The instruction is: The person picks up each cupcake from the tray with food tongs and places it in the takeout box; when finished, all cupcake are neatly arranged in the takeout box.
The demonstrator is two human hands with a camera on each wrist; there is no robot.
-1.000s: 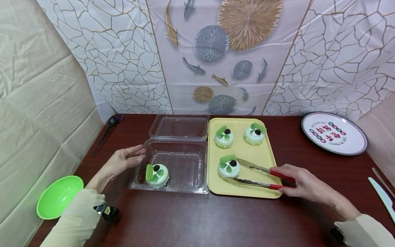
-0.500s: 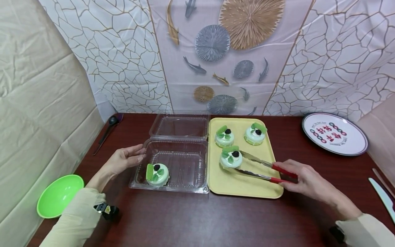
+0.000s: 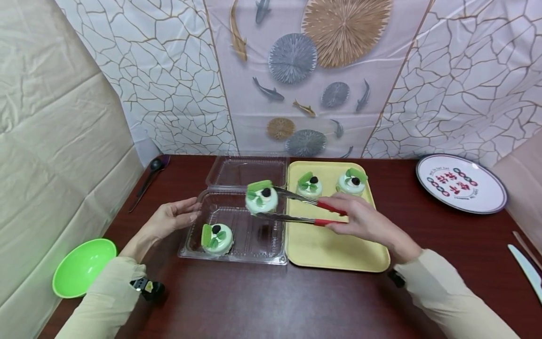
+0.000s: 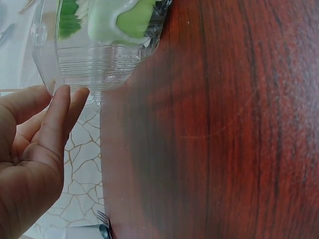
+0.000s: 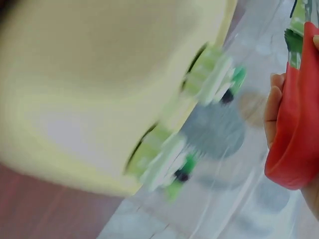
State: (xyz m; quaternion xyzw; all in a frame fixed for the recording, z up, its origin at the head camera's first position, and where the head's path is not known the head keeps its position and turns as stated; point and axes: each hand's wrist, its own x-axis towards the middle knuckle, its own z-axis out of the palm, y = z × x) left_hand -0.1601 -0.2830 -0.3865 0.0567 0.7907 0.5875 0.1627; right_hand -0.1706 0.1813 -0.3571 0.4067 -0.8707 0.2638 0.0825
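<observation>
In the head view my right hand (image 3: 364, 219) grips the red handles of metal tongs (image 3: 296, 219). Between the tong tips is a small round white-and-green cake (image 3: 261, 200), topped with leaves and a dark berry, raised over the clear plastic container (image 3: 250, 260). Another such cake (image 3: 217, 239) sits in the container's front left corner. My left hand (image 3: 171, 221) has its straight fingers at the container's left rim; in the left wrist view the fingertips (image 4: 62, 92) meet the rim. The right wrist view shows red handles (image 5: 294, 129) in the hand.
Two similar cakes (image 3: 309, 184) (image 3: 351, 181) stand at the back of the yellow tray (image 3: 334, 254). The container's open lid (image 3: 247, 172) lies behind it. A green bowl (image 3: 83, 268) and dark utensils (image 3: 148, 181) are left; a plate (image 3: 461, 183) and knife (image 3: 527, 268) are right.
The tongs have lifted a cake from the front of the yellow tray and carried it left over the container. My right hand moved left with them; my left hand stays at the rim.
</observation>
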